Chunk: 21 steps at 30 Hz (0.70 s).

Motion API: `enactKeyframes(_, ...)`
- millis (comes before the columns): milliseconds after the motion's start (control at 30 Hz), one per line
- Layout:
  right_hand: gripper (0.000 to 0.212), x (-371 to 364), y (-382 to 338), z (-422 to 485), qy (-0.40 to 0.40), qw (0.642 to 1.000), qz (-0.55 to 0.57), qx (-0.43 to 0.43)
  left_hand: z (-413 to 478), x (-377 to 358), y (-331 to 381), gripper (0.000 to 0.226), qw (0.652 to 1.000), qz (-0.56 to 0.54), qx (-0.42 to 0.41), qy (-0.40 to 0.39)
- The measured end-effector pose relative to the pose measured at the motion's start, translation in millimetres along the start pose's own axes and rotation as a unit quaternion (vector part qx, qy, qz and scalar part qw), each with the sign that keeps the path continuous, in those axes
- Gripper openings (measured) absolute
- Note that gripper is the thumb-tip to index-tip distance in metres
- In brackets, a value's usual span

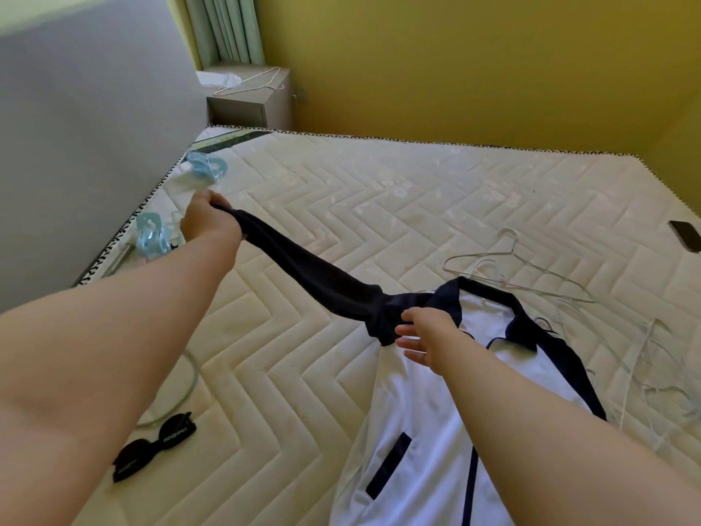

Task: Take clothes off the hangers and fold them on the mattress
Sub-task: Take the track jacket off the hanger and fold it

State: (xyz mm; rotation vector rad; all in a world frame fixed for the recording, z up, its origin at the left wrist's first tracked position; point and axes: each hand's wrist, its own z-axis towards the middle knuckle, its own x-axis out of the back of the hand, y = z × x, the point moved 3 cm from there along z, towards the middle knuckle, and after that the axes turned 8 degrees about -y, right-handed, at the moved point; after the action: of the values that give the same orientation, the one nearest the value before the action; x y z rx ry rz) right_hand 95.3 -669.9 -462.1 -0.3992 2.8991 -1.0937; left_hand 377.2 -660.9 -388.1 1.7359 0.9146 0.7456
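While gripping sleeve [311, 271], left hand [206, 220] extends

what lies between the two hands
The jacket's dark sleeve, running from the left hand to the right hand above the mattress, seen in the head view.

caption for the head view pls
Left hand holds the navy sleeve taut; right hand touches the jacket on the mattress.

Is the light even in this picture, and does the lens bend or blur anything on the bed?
Head view: soft, even daylight, only a faint shadow under the sleeve; head view: the wide lens bows the mattress edge and swells the near forearms; head view: the hangers at right look thin and slightly smeared, while the jacket is fairly sharp.
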Motion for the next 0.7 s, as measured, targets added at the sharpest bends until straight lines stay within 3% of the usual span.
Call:
enactKeyframes(133, 0.03, -4.7, -5.0, -1.9, -0.005, 1.0, 0.004, 0.0, 5.6, 0.3, 1.4, 0.036, 0.994, 0.072, -0.085, -0.003)
enactKeyframes(267, 0.027, -6.9, -6.0, -4.2, -0.019, 1.0, -0.001, -0.003, 3.9, -5.4, -2.1, 0.043, 0.985, 0.121, -0.105, -0.058)
enactKeyframes(467, 0.026, 1.6, -1.7, 1.3, -0.004, 1.0, -0.002, -0.002, -5.1, -7.8, 5.8, 0.026, 0.991, -0.092, -0.006, -0.098)
enactKeyframes(600, 0.03, 11.5, 2.4, 2.5, 0.0, 1.0, 0.008, -0.006, -14.4, -19.9, 19.4, 0.005, 0.983, 0.044, -0.128, -0.125)
enactKeyframes(700, 0.031, 19.0, 4.2, 3.1, -0.003, 1.0, 0.02, -0.003, -19.1, -38.5, 16.7, 0.021, 0.969, 0.102, -0.154, -0.162)
